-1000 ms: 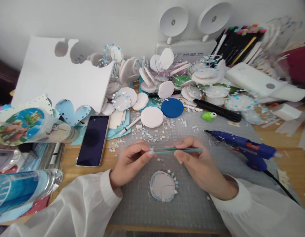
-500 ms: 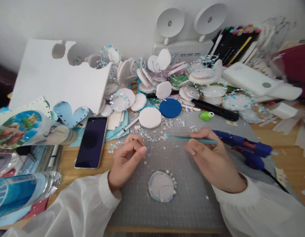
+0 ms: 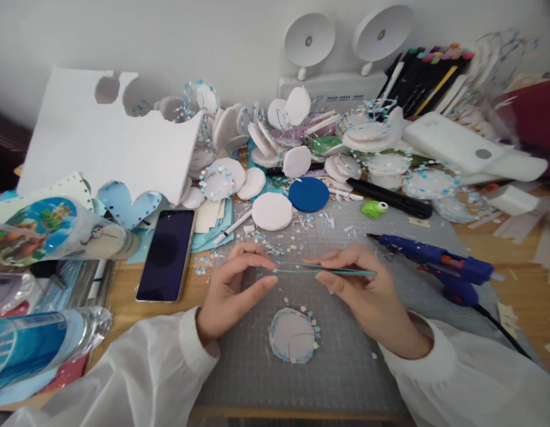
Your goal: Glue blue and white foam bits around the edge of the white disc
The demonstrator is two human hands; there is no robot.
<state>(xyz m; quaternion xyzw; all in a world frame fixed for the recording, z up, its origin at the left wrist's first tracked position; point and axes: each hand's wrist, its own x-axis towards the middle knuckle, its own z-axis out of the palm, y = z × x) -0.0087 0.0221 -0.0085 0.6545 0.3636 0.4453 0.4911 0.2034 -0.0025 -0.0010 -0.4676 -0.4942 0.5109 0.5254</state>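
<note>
Teal tweezers [image 3: 346,271] are gripped between the thumb and fingers of my right hand [image 3: 368,290], their tips pointing left. Those tips reach the thumb and index fingertips of my left hand [image 3: 234,290], where a tiny pale piece [image 3: 275,270] shows. The left thumb and index finger stand slightly apart around it; whether they touch it is too small to tell. Below the hands, a round white disc [image 3: 293,335] lies on the grey cutting mat [image 3: 346,367], ringed with small blue and white stars. Loose stars and paper bits [image 3: 279,243] are scattered behind the hands.
A blue glue gun [image 3: 439,261] lies at the right, its cord running forward. The phone [image 3: 165,255], cups and a bottle [image 3: 38,341] stand or lie at the left. White discs, a blue disc [image 3: 308,194] and a green punch [image 3: 373,209] lie behind.
My right hand has moved slightly down and left, bringing the tweezer tips to my left fingertips. The left thumb and index finger have extended right and opened a little.
</note>
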